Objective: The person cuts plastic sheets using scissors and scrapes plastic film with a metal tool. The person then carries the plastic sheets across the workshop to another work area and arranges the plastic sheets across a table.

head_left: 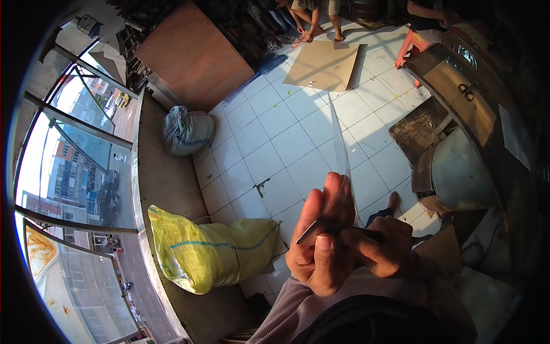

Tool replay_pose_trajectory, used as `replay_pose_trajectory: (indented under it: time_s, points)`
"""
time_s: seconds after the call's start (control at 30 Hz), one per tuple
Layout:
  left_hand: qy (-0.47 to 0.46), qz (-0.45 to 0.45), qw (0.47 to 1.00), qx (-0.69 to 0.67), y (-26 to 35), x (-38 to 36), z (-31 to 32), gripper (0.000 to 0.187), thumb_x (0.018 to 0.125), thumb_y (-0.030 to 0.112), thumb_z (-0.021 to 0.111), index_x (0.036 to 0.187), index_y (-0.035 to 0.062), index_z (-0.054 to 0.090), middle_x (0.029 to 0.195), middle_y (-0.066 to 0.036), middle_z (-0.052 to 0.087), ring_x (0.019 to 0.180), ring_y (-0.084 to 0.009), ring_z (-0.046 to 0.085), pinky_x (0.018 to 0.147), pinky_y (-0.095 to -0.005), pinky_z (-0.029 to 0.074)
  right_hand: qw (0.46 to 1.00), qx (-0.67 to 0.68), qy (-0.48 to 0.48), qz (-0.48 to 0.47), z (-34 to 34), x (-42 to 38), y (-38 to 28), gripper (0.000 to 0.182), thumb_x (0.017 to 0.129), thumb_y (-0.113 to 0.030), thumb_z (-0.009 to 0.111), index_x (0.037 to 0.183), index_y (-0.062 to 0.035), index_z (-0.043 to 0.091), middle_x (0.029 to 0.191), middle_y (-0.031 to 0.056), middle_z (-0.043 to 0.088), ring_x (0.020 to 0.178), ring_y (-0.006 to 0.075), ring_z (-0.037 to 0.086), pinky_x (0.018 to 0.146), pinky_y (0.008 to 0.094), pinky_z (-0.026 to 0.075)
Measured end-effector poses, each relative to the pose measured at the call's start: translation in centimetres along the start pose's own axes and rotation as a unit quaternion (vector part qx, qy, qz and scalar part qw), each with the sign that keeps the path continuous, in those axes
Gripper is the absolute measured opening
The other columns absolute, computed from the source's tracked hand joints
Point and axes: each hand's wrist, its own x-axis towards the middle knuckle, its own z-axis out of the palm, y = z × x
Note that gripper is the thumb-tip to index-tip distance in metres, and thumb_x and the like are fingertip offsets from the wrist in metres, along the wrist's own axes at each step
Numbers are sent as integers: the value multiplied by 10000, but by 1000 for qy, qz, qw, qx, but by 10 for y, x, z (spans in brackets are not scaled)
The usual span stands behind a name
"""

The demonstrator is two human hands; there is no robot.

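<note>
My left hand point(321, 241) is low in the middle of the view, palm up, with its fingers together round the edge of a long clear plastic strip point(338, 129). The strip runs away from me above the tiled floor and narrows toward its far end. My right hand point(384, 246) is closed on a dark flat knife point(312, 230) with a slanted tip. Its blade lies across my left palm, close to the left thumb. Where exactly the blade meets the strip is hidden by my fingers.
A yellow woven sack point(215, 252) and a pale sack point(186, 131) stand by the window ledge. Cardboard point(321, 66) lies on the floor near another person's hands and feet point(312, 31). Scissors point(465, 90) rest on the right-hand table point(492, 114).
</note>
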Motion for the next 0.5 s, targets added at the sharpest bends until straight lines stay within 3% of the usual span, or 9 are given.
replay_pose_trajectory:
  time_s: [0.07, 0.5]
  points:
    - [-19, 25, 998, -60, 0, 0, -2, 471, 897, 10, 283, 1321, -91, 105, 1362, -308, 125, 1277, -415, 131, 1045, -488, 104, 1000, -10, 13, -3, 0, 3, -3, 270, 706, -175, 660, 966, -120, 614, 560, -34, 422, 439, 95, 383, 422, 221, 343]
    - [23, 27, 999, -22, 17, -7, -4, 476, 898, 63, 346, 1328, -45, 173, 1340, -309, 205, 1257, -395, 238, 1005, -472, 246, 997, -50, 46, -43, 1, 9, -16, 291, 704, -238, 679, 990, -199, 648, 523, -94, 349, 423, 31, 328, 374, 172, 279]
